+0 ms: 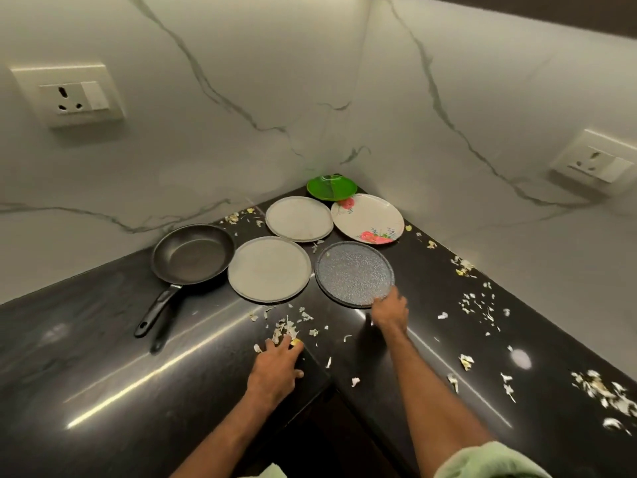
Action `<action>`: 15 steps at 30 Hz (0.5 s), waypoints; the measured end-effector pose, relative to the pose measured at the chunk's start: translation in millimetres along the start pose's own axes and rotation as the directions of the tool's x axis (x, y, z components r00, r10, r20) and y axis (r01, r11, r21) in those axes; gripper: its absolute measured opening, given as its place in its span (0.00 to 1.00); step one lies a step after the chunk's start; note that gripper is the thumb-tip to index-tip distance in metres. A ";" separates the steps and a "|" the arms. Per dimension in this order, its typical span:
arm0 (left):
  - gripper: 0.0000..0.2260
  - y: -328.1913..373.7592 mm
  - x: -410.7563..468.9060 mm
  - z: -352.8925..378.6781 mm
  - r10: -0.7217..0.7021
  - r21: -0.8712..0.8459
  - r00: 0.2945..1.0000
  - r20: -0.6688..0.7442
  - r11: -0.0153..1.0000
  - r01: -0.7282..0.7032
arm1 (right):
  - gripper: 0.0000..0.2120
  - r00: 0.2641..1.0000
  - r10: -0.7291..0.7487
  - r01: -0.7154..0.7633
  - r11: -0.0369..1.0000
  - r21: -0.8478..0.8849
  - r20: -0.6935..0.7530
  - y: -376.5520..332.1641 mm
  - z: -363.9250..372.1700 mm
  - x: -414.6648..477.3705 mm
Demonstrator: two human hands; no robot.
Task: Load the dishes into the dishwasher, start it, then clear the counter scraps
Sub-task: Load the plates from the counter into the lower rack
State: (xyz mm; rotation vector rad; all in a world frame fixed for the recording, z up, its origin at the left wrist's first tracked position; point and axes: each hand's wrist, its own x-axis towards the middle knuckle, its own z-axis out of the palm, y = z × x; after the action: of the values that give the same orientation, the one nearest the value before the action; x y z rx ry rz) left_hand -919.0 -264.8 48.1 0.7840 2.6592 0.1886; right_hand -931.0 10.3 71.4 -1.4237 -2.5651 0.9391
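speckled plate [355, 272]: flat on counter [103, 339], nearest right | right hand [389, 310]: fingers at its near rim, grip unclear | left hand [277, 363]: fingers released, flat among scraps [286, 327] | handling: likely stiff, breakable, slick; pinch rim

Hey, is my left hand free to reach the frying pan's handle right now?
Probably yes. The left hand lies on the counter among scraps, seemingly holding nothing, and the frying pan handle points toward that side with only bare counter between them.
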 end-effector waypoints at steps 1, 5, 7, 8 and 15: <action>0.29 1.8 0.7 1.3 -0.017 -0.013 1.000 0.013 1.000 0.017 | 0.26 0.999 0.043 -0.043 0.999 0.013 -0.002 -3.1 -0.7 9.8; 0.28 5.8 -0.1 -3.4 -0.064 -0.074 0.996 0.058 0.995 0.068 | 0.34 0.998 0.055 -0.053 0.995 -0.085 0.020 -18.7 -1.7 38.6; 0.27 7.4 -1.0 -6.1 -0.077 -0.081 0.995 0.059 0.993 0.081 | 0.38 0.998 0.039 -0.029 0.984 -0.174 0.054 -22.9 1.2 45.9; 0.27 8.2 -0.9 -6.9 -0.083 -0.085 0.995 0.060 0.992 0.088 | 0.39 0.997 0.035 -0.020 0.976 -0.216 0.067 -23.6 2.0 46.8; 0.27 10.5 -0.2 -11.4 -0.119 -0.083 0.992 0.047 0.989 0.123 | 0.40 0.987 0.110 -0.089 0.981 -0.173 0.116 -19.8 4.9 43.9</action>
State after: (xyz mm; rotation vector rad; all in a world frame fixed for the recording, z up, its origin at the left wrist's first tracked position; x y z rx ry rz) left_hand -917.9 -256.3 61.0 0.5913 2.6298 0.2504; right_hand -972.5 34.9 67.9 -1.5984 -2.7443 0.8699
